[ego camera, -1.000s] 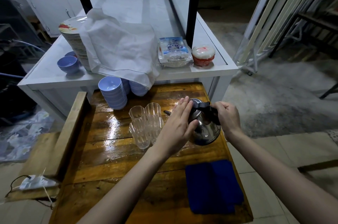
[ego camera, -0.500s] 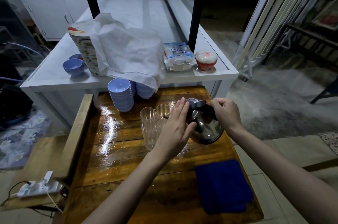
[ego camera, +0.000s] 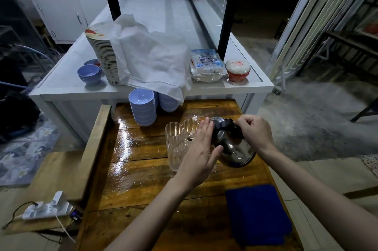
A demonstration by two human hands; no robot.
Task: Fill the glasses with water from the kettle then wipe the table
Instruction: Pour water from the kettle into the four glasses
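A steel kettle (ego camera: 237, 152) with a black handle is tilted left over a cluster of clear ribbed glasses (ego camera: 177, 142) on the wet wooden table (ego camera: 143, 173). My right hand (ego camera: 255, 134) grips the kettle's black handle. My left hand (ego camera: 202, 152) lies flat with straight fingers against the kettle's lid and left side, hiding part of the glasses and most of the spout. A folded blue cloth (ego camera: 257, 214) lies on the table near its front right edge.
Two stacks of blue bowls (ego camera: 143, 107) stand at the table's far end. Behind is a white counter (ego camera: 67, 89) with a plate stack under a white cloth (ego camera: 151, 62), packets and a red-white tub (ego camera: 238, 69). A power strip (ego camera: 47, 207) lies on the left bench.
The kettle has tipped further toward the glasses, with both hands staying on it. The view has shifted, so everything sits a little lower and to the right in the frame.
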